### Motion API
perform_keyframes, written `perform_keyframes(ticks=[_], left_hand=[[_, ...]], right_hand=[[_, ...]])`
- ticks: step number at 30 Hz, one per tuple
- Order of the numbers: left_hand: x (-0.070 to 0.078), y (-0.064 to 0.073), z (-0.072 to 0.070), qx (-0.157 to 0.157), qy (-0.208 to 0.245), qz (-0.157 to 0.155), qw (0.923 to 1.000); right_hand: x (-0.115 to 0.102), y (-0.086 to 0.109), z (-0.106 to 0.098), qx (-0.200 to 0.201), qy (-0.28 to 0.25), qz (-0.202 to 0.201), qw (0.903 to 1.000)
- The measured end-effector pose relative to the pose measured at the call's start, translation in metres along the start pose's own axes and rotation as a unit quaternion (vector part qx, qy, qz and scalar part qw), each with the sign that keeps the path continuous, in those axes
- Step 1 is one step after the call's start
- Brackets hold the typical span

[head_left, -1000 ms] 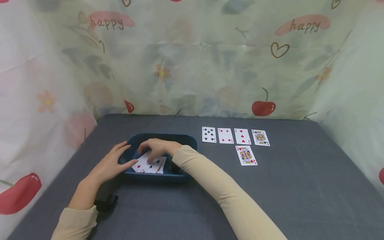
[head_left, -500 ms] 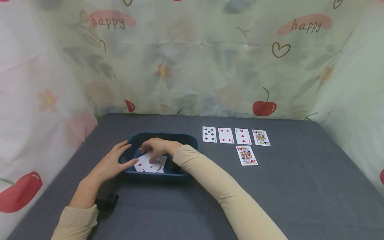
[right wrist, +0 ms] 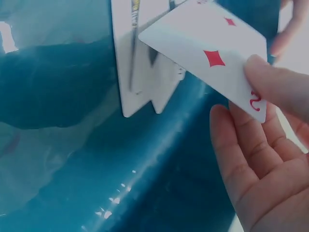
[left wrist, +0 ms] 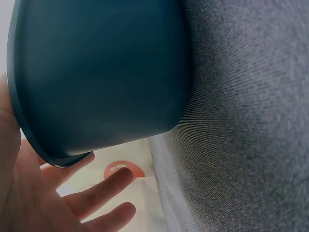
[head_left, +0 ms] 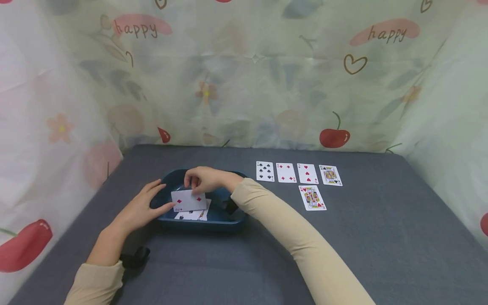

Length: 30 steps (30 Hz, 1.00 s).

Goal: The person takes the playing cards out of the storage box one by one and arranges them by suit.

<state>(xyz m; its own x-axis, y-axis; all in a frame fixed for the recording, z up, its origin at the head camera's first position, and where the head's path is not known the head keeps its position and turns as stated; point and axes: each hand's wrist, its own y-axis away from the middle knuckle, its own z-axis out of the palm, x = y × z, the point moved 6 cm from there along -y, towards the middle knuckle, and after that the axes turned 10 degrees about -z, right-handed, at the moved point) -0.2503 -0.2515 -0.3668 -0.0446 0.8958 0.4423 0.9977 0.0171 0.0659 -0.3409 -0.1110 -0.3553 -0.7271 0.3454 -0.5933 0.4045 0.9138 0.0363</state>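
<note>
My right hand (head_left: 207, 178) pinches a two of diamonds playing card (head_left: 187, 202) between thumb and fingers, above the blue tray. In the right wrist view the thumb lies on the card's (right wrist: 193, 46) face, with fingers behind it. Other playing cards (head_left: 186, 215) lie beneath it in the tray (head_left: 206, 226), partly covered. My left hand (head_left: 139, 208) rests at the tray's left end, its thumb reaching over the rim. From the left wrist view, the fingers of the left hand (left wrist: 43, 198) are spread and nearly straight beside the tray's outer wall (left wrist: 101, 72).
Right of the tray, a row holds a seven of spades (head_left: 264, 171), a four of diamonds (head_left: 286, 173), a three of hearts (head_left: 307, 173) and a black-suit king (head_left: 330, 175). Below the row lies a king of hearts (head_left: 312, 198). A patterned curtain (head_left: 251, 84) stands behind the grey table (head_left: 244, 271).
My right hand has lifted the two of diamonds from the cards in the tray and moved slightly up and right. The left hand has stayed in place.
</note>
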Motion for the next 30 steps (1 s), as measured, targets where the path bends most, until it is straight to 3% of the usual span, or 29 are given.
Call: perform_keyframes(ticks=[12, 22, 30], left_hand=[[0.0, -0.001, 0.0, -0.006, -0.006, -0.007, 0.9999], [0.001, -0.001, 0.0, -0.004, -0.011, -0.008, 0.9999], [0.001, 0.0, 0.0, 0.0, -0.012, -0.003, 0.9999]], right_hand=[[-0.012, 0.033, -0.034, 0.06, 0.018, -0.03, 0.9976], [-0.003, 0.068, -0.06, 0.12, -0.006, -0.038, 0.9921], [0.009, 0.097, -0.068, 0.159, -0.035, -0.033, 0.9862]])
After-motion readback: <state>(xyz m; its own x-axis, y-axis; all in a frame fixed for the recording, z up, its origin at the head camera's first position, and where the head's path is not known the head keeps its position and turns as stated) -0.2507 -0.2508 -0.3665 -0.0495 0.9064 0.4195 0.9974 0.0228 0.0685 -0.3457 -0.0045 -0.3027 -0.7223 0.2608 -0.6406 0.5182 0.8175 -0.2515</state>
